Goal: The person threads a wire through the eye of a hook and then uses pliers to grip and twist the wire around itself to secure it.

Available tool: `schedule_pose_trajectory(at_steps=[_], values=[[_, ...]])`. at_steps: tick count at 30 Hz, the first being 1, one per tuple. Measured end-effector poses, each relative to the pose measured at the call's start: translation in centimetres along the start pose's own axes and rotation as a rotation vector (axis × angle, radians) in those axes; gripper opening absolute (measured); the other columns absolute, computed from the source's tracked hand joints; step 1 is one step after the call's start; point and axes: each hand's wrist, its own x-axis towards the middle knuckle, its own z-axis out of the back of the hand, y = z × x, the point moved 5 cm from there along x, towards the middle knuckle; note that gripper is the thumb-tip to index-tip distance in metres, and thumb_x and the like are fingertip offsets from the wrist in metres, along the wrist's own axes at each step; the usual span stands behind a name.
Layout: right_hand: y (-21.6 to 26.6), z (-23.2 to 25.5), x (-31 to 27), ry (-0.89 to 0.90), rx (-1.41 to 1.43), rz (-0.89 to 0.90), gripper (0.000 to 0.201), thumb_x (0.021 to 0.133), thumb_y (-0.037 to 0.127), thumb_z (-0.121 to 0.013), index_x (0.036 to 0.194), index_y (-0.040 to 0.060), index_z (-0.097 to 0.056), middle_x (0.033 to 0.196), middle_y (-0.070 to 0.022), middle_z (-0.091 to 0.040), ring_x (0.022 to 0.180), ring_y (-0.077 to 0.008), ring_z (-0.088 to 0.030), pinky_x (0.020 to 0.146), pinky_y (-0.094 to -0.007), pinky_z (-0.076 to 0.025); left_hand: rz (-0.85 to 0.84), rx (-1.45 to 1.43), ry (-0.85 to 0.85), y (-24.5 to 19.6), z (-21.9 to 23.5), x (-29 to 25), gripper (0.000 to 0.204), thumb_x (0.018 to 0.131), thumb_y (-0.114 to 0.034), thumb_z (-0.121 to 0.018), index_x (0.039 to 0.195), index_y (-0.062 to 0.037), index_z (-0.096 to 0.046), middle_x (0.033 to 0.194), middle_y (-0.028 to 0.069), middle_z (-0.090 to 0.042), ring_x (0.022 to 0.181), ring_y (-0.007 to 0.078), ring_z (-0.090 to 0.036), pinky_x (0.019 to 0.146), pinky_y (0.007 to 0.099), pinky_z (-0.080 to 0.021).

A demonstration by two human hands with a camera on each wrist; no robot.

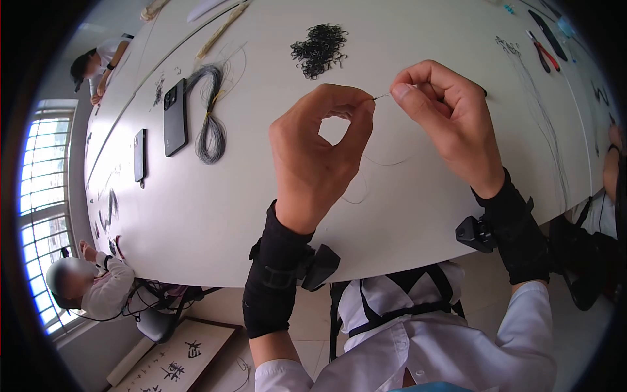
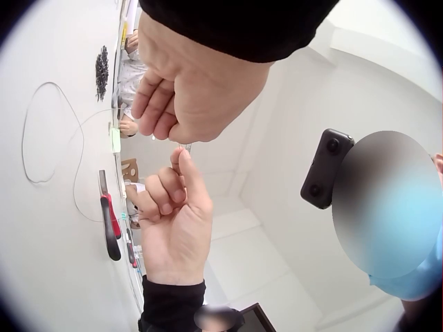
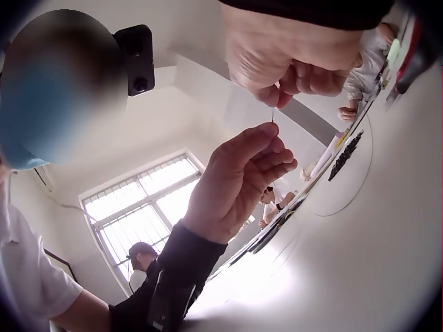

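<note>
Smooth white table [image 1: 228,222]; near its black hook pile [image 1: 319,51], left hand [image 1: 307,157] and right hand [image 1: 454,114] pinch thin pale filament [image 1: 383,97]; weak grip risks slippage.

Craft workroom: shared white table [image 1: 411,219], coiled strands [image 1: 209,118], pliers [image 1: 540,55].

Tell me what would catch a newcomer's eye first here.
Probably the left hand and right hand, raised over the white table with a thin strand pinched between them. Next, the black pile of small curled pieces, beyond the hands near the top of the head view. Then the grey coil, left of the hands beside a phone.
</note>
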Motion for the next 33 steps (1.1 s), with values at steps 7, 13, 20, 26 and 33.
schedule_pose_trajectory(at_steps=[7,13,20,26,33], values=[[-0.4,-0.1,0.1,0.048,-0.039,-0.040,0.016,0.095,0.017,-0.066,0.094,0.0008,-0.067,0.061,0.0078,-0.039,0.056,-0.0017,-0.033,0.051,-0.0222,-0.028,0.067,-0.070,0.016,0.1,0.1,0.0,0.008,0.091,0.001,-0.072,0.098,0.0047,-0.069,0.087,0.0072,-0.072,0.082,0.0110,-0.068,0.082,0.0257,-0.055],[0.1,0.1,0.1,0.008,-0.008,-0.011,0.015,0.094,0.016,-0.065,0.094,0.0008,-0.066,0.061,0.0077,-0.040,0.057,-0.0016,-0.035,0.052,-0.0217,-0.030,0.045,-0.024,0.066,-0.2,-0.1,-0.1,0.009,0.090,0.000,-0.073,0.098,0.0046,-0.070,0.089,0.0069,-0.073,0.083,0.0105,-0.068,0.085,0.0260,-0.054],[0.2,0.0,-0.1,0.069,0.006,0.026,0.014,0.094,0.014,-0.064,0.092,0.0006,-0.064,0.062,0.0077,-0.042,0.057,-0.0008,-0.037,0.052,-0.0205,-0.031,0.005,-0.028,-0.001,0.0,-0.1,0.0,0.008,0.081,0.003,-0.072,0.088,0.0019,-0.070,0.081,0.0073,-0.073,0.075,0.0143,-0.071,0.075,0.0268,-0.056],[-0.2,0.2,0.2,0.056,-0.008,-0.008,0.017,0.095,0.017,-0.064,0.092,0.0002,-0.065,0.064,0.0076,-0.043,0.057,-0.0008,-0.037,0.052,-0.0207,-0.031,-0.050,0.010,0.047,-0.4,-0.4,-0.1,0.010,0.080,0.005,-0.073,0.089,0.0016,-0.070,0.083,0.0065,-0.073,0.078,0.0140,-0.070,0.078,0.0268,-0.055],[-1.4,-0.3,0.3,0.096,0.121,-0.074,0.020,0.098,0.020,-0.064,0.095,0.0002,-0.067,0.068,0.0076,-0.048,0.062,-0.0006,-0.039,0.055,-0.0206,-0.032,-0.068,0.061,0.090,-1.4,-0.2,-0.3,0.013,0.082,0.009,-0.072,0.094,0.0045,-0.070,0.090,0.0064,-0.074,0.085,0.0121,-0.069,0.087,0.0274,-0.055]])
